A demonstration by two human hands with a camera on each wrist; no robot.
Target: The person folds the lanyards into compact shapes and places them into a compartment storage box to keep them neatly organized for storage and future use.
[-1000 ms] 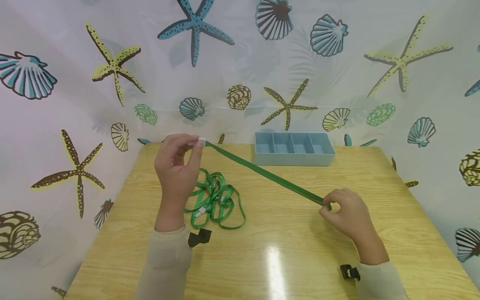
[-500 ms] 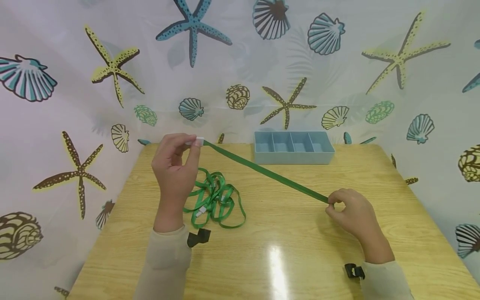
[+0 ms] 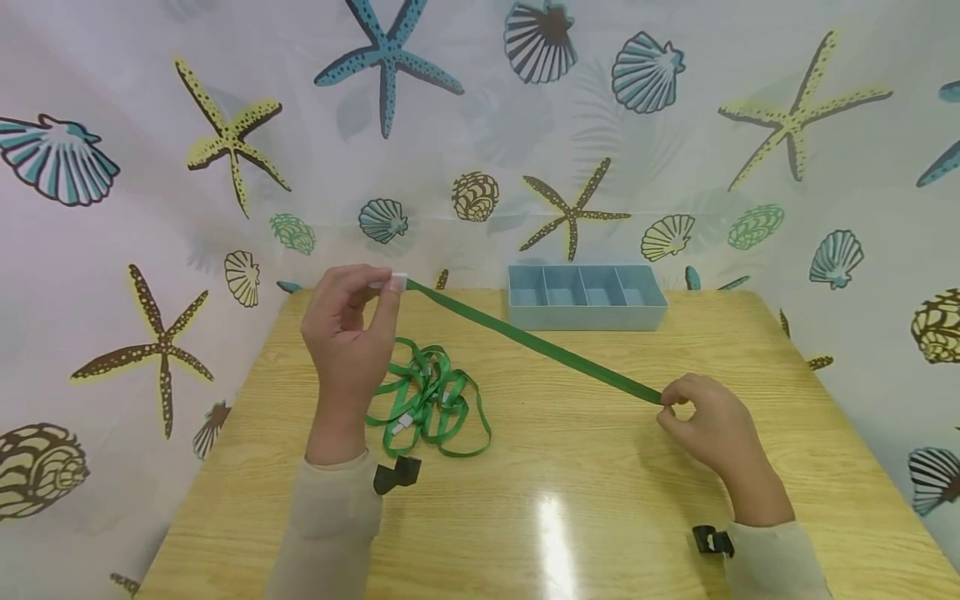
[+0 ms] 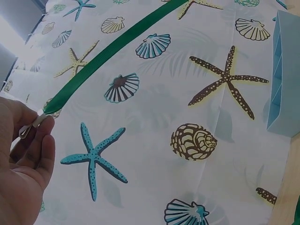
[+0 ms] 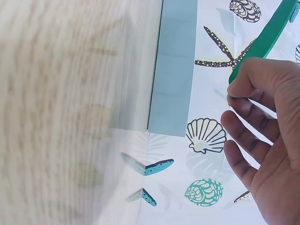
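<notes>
A green lanyard (image 3: 534, 343) stretches through the air, slanting down from left to right in the head view. My left hand (image 3: 347, 329) pinches the white clip (image 3: 398, 282) at its upper end between thumb and forefinger. At the lower end my right hand (image 3: 708, 425) pinches the folded strap. The left wrist view shows the left hand (image 4: 23, 159) with the clip between its fingertips and the green strap (image 4: 112, 54) running away from it. In the right wrist view the thumb and forefinger of the right hand (image 5: 269, 126) close on the strap (image 5: 267, 44).
A heap of green lanyards (image 3: 431, 400) with white clips lies on the wooden table (image 3: 570, 467), behind and right of the left forearm. Towards the back edge stands a blue-grey tray (image 3: 587, 318) with several compartments. A curtain (image 3: 465, 108) printed with shells and starfish surrounds the table.
My right hand has moved slightly to the right, drawing the lanyard straighter. The strap's tail that stuck out past the right fingers is no longer seen. The left hand has barely shifted left.
</notes>
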